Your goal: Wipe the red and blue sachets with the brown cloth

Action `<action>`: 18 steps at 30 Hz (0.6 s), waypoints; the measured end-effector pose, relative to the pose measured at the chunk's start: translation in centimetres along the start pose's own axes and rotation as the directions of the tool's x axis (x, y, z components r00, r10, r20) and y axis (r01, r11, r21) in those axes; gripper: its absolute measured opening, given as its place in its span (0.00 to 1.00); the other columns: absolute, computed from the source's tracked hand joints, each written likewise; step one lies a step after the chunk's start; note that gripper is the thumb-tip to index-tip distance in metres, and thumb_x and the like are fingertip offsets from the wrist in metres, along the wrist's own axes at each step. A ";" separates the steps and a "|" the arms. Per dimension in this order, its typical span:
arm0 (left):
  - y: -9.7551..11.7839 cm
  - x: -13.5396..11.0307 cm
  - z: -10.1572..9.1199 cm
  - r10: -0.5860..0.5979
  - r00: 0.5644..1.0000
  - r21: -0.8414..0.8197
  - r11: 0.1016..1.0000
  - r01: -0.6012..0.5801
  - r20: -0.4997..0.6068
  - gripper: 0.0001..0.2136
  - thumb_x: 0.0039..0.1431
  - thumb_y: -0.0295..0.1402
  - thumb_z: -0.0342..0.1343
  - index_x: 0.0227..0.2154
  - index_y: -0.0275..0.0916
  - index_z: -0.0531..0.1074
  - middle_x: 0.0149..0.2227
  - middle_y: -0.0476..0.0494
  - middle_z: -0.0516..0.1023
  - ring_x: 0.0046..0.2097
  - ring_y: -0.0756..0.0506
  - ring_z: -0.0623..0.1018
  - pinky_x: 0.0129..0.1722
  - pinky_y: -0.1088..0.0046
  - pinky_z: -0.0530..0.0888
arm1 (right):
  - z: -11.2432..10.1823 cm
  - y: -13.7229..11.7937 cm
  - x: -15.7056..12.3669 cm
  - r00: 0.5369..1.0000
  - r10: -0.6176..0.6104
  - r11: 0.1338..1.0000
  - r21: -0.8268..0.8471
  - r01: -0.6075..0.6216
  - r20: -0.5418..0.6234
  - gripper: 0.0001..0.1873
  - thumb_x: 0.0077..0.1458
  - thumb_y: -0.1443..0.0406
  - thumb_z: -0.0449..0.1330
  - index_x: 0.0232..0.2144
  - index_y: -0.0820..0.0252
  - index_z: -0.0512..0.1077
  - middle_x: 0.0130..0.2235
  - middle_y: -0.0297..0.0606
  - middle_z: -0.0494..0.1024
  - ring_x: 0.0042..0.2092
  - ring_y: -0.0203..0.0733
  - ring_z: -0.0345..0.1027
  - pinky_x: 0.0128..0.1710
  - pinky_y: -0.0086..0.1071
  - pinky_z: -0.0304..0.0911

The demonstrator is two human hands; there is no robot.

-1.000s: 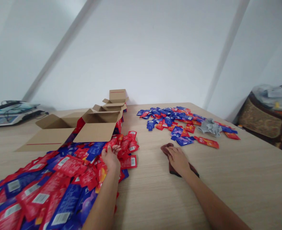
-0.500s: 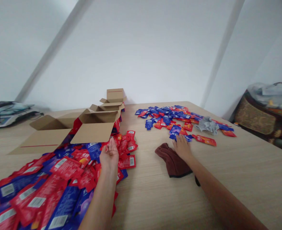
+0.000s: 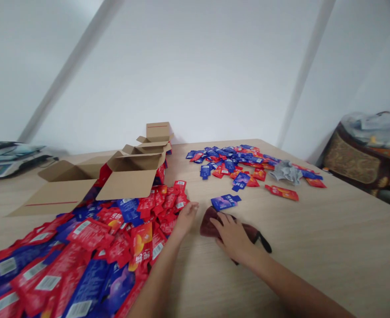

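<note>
My right hand [image 3: 233,236] is on a bunched dark brown cloth [image 3: 210,222], its fingers curled over the fabric. A black strap-like end [image 3: 264,242] sticks out of the cloth to the right. At the right edge of a heap of red and blue sachets [image 3: 92,234], my left hand [image 3: 187,215] hovers or rests with its fingers loosely extended toward the cloth; nothing shows in it. Just beyond the cloth lies a single blue sachet [image 3: 226,202]. A red sachet [image 3: 282,192] lies farther right.
Open cardboard boxes [image 3: 125,184] stand in a row behind the heap. More sachets [image 3: 228,155] are scattered at the back, beside a crumpled grey item [image 3: 286,172]. A scale-like device [image 3: 12,161] sits far left. A patterned chair [image 3: 357,157] stands off the table's right side.
My right hand has come back from the blue sachet onto the brown cloth, which is now more bunched and shifted left. My left hand has moved right, off the sachet heap's middle.
</note>
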State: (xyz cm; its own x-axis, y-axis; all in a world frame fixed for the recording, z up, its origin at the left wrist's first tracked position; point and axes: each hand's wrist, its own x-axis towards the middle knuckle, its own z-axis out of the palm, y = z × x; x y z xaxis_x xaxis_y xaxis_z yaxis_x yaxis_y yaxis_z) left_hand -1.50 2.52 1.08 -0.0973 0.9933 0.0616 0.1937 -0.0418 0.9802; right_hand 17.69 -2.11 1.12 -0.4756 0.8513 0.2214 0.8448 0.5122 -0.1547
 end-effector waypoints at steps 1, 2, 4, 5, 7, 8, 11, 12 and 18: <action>-0.1 0.1 0.7 0.052 0.998 0.104 0.993 -0.054 0.030 0.11 0.51 0.31 0.50 0.36 0.35 0.72 0.43 0.38 0.76 0.46 0.43 0.74 0.49 0.62 0.68 | -0.1 -0.1 -0.4 1.000 -0.006 1.000 -0.012 0.006 0.017 0.26 0.49 0.66 0.55 0.53 0.52 0.63 0.54 0.44 0.65 0.52 0.53 0.58 0.47 0.45 0.55; -0.1 0.2 1.5 0.100 0.993 0.189 0.976 -0.111 0.069 0.12 0.51 0.30 0.48 0.38 0.36 0.72 0.45 0.38 0.75 0.49 0.44 0.72 0.52 0.62 0.65 | -0.4 0.1 -0.6 0.999 -0.016 1.000 -0.001 0.016 0.037 0.26 0.48 0.69 0.54 0.51 0.52 0.64 0.51 0.43 0.67 0.50 0.51 0.59 0.46 0.42 0.57; 0.1 0.7 3.1 0.181 0.968 0.306 0.924 -0.227 0.173 0.16 0.52 0.27 0.45 0.43 0.36 0.72 0.49 0.38 0.73 0.52 0.44 0.69 0.56 0.63 0.61 | -1.4 1.3 -0.2 0.998 -0.021 0.997 0.071 0.016 0.066 0.26 0.46 0.72 0.52 0.49 0.50 0.65 0.47 0.39 0.69 0.46 0.45 0.63 0.44 0.36 0.58; 0.3 1.0 3.8 0.216 0.947 0.343 0.894 -0.289 0.236 0.18 0.53 0.27 0.45 0.45 0.37 0.70 0.50 0.38 0.71 0.53 0.44 0.68 0.56 0.64 0.60 | -2.0 2.2 0.4 0.999 0.002 0.994 0.108 -0.007 0.051 0.26 0.46 0.73 0.52 0.49 0.49 0.65 0.46 0.38 0.69 0.45 0.43 0.63 0.43 0.34 0.58; 0.5 1.4 5.2 0.264 0.892 0.415 0.812 -0.411 0.367 0.20 0.53 0.27 0.45 0.50 0.37 0.67 0.54 0.38 0.68 0.56 0.44 0.66 0.57 0.63 0.59 | -3.1 3.9 1.7 0.990 0.126 0.983 0.140 -0.117 -0.056 0.26 0.48 0.72 0.51 0.50 0.51 0.63 0.46 0.39 0.68 0.45 0.42 0.63 0.44 0.33 0.58; 0.5 1.5 5.8 0.269 0.867 0.464 0.757 -0.459 0.418 0.21 0.54 0.27 0.45 0.52 0.37 0.65 0.56 0.37 0.66 0.57 0.43 0.64 0.57 0.61 0.58 | -3.5 4.6 2.3 0.970 0.201 0.973 0.138 -0.182 -0.133 0.26 0.49 0.71 0.50 0.52 0.53 0.62 0.48 0.40 0.67 0.46 0.43 0.62 0.45 0.34 0.57; -0.2 1.1 7.1 0.222 0.843 0.640 0.565 -0.521 0.490 0.23 0.57 0.31 0.45 0.56 0.34 0.60 0.60 0.35 0.58 0.61 0.40 0.56 0.58 0.57 0.54 | -3.0 5.2 3.4 0.916 0.285 0.958 0.115 -0.263 -0.282 0.29 0.52 0.68 0.50 0.58 0.56 0.55 0.52 0.45 0.63 0.51 0.46 0.58 0.48 0.37 0.55; -0.6 0.8 7.4 0.203 0.842 0.685 0.501 -0.528 0.500 0.23 0.58 0.32 0.44 0.57 0.33 0.59 0.60 0.34 0.57 0.62 0.39 0.55 0.59 0.56 0.53 | -2.3 5.0 3.5 0.929 0.249 0.968 0.100 -0.231 -0.274 0.29 0.53 0.67 0.50 0.58 0.56 0.54 0.53 0.45 0.62 0.52 0.47 0.57 0.49 0.38 0.54; -1.5 -1.2 8.7 0.158 0.881 0.833 0.287 -0.473 0.446 0.24 0.60 0.37 0.41 0.58 0.32 0.58 0.58 0.33 0.61 0.61 0.38 0.56 0.59 0.53 0.49 | 1.6 5.6 4.4 0.992 0.102 0.994 0.030 -0.100 -0.070 0.25 0.54 0.68 0.49 0.55 0.51 0.61 0.56 0.38 0.61 0.54 0.46 0.52 0.52 0.38 0.50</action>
State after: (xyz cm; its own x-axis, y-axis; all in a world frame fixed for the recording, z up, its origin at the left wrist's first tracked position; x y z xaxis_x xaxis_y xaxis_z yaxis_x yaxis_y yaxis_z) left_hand 6.78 2.37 -2.10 0.3806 0.9163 0.1247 0.9146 -0.3929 0.0955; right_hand 19.96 4.73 -0.31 -0.3684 0.8893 0.2709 0.8805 0.4273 -0.2054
